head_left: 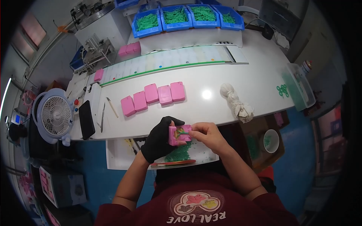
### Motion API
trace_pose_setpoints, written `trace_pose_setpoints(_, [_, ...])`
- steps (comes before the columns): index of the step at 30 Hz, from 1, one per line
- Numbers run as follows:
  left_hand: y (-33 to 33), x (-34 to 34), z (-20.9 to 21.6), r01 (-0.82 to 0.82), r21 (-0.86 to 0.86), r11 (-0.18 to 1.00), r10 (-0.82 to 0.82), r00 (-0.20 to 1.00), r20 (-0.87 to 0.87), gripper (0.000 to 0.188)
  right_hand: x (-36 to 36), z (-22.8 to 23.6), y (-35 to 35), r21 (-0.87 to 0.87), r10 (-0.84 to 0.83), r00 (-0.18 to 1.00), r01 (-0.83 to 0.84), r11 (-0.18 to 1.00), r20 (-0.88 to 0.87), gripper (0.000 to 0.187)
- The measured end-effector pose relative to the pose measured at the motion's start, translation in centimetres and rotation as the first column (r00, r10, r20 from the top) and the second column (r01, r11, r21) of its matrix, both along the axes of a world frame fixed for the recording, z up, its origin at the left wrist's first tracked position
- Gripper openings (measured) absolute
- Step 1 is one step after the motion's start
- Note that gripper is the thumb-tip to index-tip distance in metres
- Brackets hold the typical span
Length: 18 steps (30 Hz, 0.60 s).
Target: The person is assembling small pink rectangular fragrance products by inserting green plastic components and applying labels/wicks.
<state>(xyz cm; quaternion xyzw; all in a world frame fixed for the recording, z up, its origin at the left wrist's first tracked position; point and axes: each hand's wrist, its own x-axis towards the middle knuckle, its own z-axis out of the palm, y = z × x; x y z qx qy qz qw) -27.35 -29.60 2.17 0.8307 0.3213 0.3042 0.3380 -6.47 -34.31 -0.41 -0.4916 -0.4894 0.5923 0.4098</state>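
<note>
My left hand (156,138), in a black glove with bare fingertips, is closed around a pink rubbery mold (173,140) just past the table's front edge. The mold's hollow faces up and shows yellowish and green bits inside. At its right side, my bare right hand (212,138) pinches a thin green plastic piece (183,132) that reaches into the hollow. My fingertips partly cover this piece. Below both hands, a pulled-out white drawer (113,156) holds a heap of small green pieces (178,153).
Several closed pink molds (151,93) stand in a row on the white table. Tweezers (102,117), a black phone (87,119) and a fan (56,110) are left; a bundled cloth (235,101) is right. Blue bins (175,27) of green pieces stand behind a conveyor (162,62).
</note>
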Motion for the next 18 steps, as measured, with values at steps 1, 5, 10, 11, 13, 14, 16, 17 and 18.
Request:
trace_pose_setpoints(1, [0.03, -0.04, -0.10, 0.008, 0.016, 1.000, -0.008, 1.000, 0.018, 0.060, 0.00, 0.03, 0.01, -0.016, 0.006, 1.000, -0.006, 1.000, -0.029, 0.015])
trace_pose_setpoints(5, [0.04, -0.18, -0.51, -0.002, -0.007, 1.000, 0.002, 1.000, 0.019, 0.059, -0.03, 0.25, -0.08, -0.028, 0.001, 0.999, -0.002, 1.000, -0.054, 0.016])
trace_pose_setpoints(10, [0.00, -0.39, -0.15, -0.003, -0.006, 1.000, 0.003, 1.000, -0.008, 0.059, 0.04, 0.50, 0.01, -0.032, 0.029, 0.989, -0.033, 0.999, -0.143, 0.017])
trace_pose_setpoints(11, [0.04, -0.38, -0.30, -0.002, -0.007, 1.000, 0.002, 1.000, -0.007, 0.059, 0.06, 0.36, 0.03, -0.032, 0.028, 0.989, -0.033, 0.999, -0.142, 0.017])
trace_pose_setpoints(13, [0.07, -0.41, -0.45, 0.010, 0.012, 1.000, -0.010, 1.000, 0.011, 0.056, 0.03, 0.07, 0.08, -0.013, 0.040, 0.991, -0.042, 0.999, -0.127, 0.015])
trace_pose_setpoints(14, [-0.03, -0.36, -0.28, 0.010, 0.013, 1.000, -0.010, 1.000, 0.011, 0.056, -0.03, 0.03, 0.04, -0.012, 0.041, 0.991, -0.043, 0.999, -0.127, 0.015])
trace_pose_setpoints(16, [-0.28, -0.20, 0.09, 0.012, 0.024, 1.000, -0.011, 1.000, -0.014, 0.051, -0.20, -0.13, -0.01, 0.013, 0.044, 0.999, -0.044, 0.999, -0.026, 0.014])
trace_pose_setpoints(17, [-0.34, -0.23, 0.15, 0.011, 0.023, 1.000, -0.011, 1.000, -0.014, 0.051, -0.32, 0.08, -0.03, 0.013, 0.044, 0.999, -0.044, 0.999, -0.026, 0.014])
trace_pose_setpoints(18, [-0.43, -0.31, 0.21, 0.011, 0.025, 1.000, -0.011, 1.000, -0.024, 0.050, -0.55, 0.52, -0.05, 0.069, 0.045, 0.995, -0.051, 0.996, 0.095, 0.016])
